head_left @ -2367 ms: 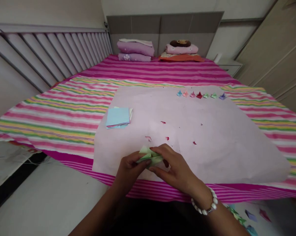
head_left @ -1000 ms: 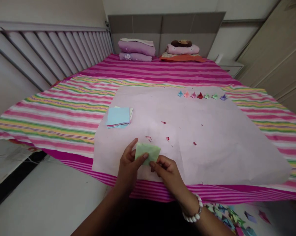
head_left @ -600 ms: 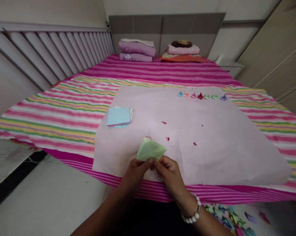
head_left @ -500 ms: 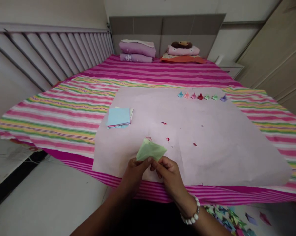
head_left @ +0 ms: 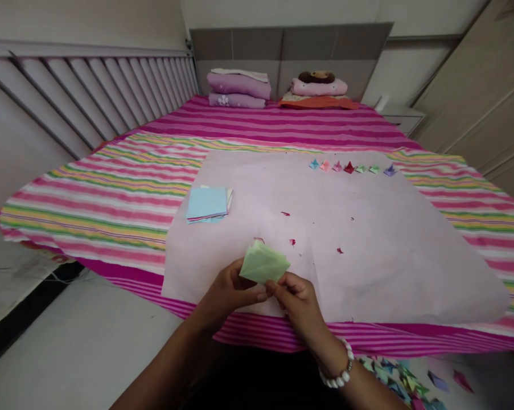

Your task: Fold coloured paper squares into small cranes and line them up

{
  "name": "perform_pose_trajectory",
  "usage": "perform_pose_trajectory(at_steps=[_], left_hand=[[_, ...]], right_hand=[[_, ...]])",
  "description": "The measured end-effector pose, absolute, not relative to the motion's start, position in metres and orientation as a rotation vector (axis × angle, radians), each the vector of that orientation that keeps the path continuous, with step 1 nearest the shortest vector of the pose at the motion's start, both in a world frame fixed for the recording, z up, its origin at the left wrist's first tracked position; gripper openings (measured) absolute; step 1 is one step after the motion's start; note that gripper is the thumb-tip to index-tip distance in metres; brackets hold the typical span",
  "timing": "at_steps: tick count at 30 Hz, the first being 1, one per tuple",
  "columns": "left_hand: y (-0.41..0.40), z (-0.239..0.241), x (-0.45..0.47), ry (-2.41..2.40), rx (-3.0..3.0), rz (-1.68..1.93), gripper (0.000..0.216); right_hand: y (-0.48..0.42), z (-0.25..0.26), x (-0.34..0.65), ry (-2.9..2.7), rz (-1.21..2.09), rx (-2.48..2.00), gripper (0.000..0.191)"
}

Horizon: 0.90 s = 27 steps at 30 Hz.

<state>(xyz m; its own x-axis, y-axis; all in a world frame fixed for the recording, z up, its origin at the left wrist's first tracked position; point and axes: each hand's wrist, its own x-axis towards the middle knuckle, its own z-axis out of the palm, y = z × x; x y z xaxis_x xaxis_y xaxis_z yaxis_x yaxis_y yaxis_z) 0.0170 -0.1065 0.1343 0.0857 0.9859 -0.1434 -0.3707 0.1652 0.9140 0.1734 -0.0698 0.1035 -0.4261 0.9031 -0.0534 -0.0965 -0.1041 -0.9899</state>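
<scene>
A folded piece of light green paper (head_left: 264, 263) is held above the near part of the white sheet, one corner pointing away from me. My right hand (head_left: 297, 293) pinches its lower corner between thumb and fingers; a white bead bracelet (head_left: 340, 373) is on that wrist. My left hand (head_left: 231, 290) is open at the paper's left side. Its thumb is stretched out below the paper, apart from it, and its fingers reach partly behind the left edge, where their tips are hidden. Left of the hands lies a stack of square papers (head_left: 208, 203) with light blue on top.
The large white sheet (head_left: 389, 250) covers part of the striped bed (head_left: 90, 196). Small folded paper pieces (head_left: 349, 167) stand in a row at its far right. Red scraps (head_left: 292, 242) lie near my hands. Many folded papers (head_left: 404, 378) are on the floor at right.
My left thumb has come off the green paper and moved down, the hand opening. The paper has turned slightly and now shows a flatter, squarer face. My right hand keeps its pinch.
</scene>
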Motion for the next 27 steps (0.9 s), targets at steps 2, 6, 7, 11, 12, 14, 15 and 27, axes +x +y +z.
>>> perform_pose_trajectory(at_steps=[2, 6, 7, 11, 12, 14, 15, 27], left_hand=[[-0.106, 0.134, 0.016, 1.072, 0.835, 1.211, 0.036], [-0.105, 0.134, 0.013, 1.298, 0.84, 1.308, 0.076], [-0.105, 0.134, 0.012, 1.34, 0.872, 1.299, 0.084], [-0.107, 0.138, 0.01, 1.41, 1.03, 1.298, 0.089], [-0.108, 0.14, 0.009, 1.404, 1.068, 1.328, 0.09], [-0.108, 0.143, 0.005, 1.384, 1.191, 1.381, 0.085], [-0.107, 0.145, 0.003, 1.373, 1.279, 1.385, 0.076], [-0.103, 0.152, -0.007, 1.309, 1.665, 1.091, 0.014]], right_hand=[[-0.07, 0.104, 0.174, -1.474, 1.595, -0.903, 0.027], [-0.071, 0.106, 0.175, -1.647, 1.476, -0.855, 0.031], [-0.07, 0.106, 0.175, -1.687, 1.446, -0.841, 0.034], [-0.068, 0.109, 0.177, -1.824, 1.347, -0.819, 0.04], [-0.067, 0.109, 0.178, -1.848, 1.335, -0.82, 0.039], [-0.066, 0.11, 0.18, -1.896, 1.322, -0.824, 0.038], [-0.065, 0.111, 0.181, -1.924, 1.311, -0.827, 0.037], [-0.064, 0.114, 0.187, -2.17, 1.101, -0.85, 0.034]])
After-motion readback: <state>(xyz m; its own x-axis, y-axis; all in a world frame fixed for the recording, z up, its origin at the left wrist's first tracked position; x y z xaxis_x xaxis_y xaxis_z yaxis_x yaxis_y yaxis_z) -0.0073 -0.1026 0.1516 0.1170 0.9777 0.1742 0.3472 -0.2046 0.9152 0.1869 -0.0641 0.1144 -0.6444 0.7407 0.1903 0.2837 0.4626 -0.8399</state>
